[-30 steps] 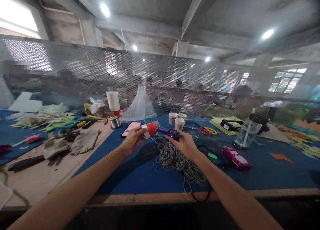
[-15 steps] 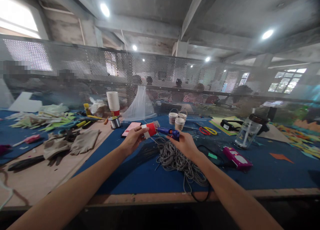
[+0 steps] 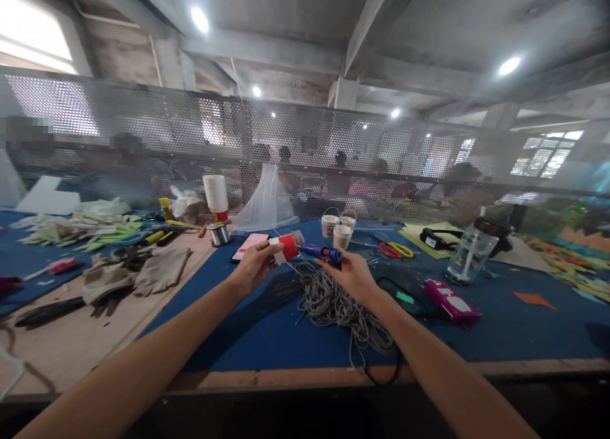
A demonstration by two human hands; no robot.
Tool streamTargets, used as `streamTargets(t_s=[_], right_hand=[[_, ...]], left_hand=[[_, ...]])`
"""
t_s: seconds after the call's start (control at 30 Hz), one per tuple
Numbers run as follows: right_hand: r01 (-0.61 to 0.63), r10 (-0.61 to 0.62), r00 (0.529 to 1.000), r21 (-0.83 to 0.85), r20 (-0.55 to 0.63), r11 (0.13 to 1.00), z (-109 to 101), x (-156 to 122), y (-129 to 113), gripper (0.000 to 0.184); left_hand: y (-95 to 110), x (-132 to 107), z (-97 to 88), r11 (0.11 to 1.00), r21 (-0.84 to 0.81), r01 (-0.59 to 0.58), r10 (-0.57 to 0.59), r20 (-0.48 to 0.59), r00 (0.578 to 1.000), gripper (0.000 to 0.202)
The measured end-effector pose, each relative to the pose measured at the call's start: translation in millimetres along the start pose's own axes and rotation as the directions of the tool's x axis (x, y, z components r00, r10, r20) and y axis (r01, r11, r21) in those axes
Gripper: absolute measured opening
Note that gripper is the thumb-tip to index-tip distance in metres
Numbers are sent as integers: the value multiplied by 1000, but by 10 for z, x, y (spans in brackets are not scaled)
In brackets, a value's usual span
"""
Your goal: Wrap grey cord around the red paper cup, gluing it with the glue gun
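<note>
My left hand (image 3: 255,265) grips a red and white paper cup (image 3: 286,247), tipped on its side above the blue table mat. A blue glue gun (image 3: 321,253) is held in my right hand (image 3: 353,275), its nozzle pointing left at the cup's end; whether the tip touches the cup I cannot tell. Below the glue gun lies a tangled heap of grey cord (image 3: 340,305). Behind my left hand a phone (image 3: 250,245) with a lit pinkish screen rests on the mat.
Three small white buckets (image 3: 342,236) stand beyond the glue gun, near red and yellow scissors (image 3: 399,249). To the right are a purple device (image 3: 452,302) and a clear bottle (image 3: 471,255). Stacked paper cups (image 3: 216,194), a wire spool (image 3: 219,234) and gloves (image 3: 162,270) occupy the left.
</note>
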State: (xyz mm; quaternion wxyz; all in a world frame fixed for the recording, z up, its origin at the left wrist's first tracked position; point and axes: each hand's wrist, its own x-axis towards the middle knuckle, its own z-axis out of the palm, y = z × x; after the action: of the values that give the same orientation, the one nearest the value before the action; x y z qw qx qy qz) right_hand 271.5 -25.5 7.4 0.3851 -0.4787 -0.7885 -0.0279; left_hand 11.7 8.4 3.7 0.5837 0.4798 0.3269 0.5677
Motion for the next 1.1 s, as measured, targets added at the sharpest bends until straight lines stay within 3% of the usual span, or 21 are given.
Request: streamTargets(t_s=[1.1], right_hand=[[6,-7,1000,22,30,1000,-11,-10,-4,29]], left_hand=[[61,-16,47,997,-73,-27,25,-34,999,25]])
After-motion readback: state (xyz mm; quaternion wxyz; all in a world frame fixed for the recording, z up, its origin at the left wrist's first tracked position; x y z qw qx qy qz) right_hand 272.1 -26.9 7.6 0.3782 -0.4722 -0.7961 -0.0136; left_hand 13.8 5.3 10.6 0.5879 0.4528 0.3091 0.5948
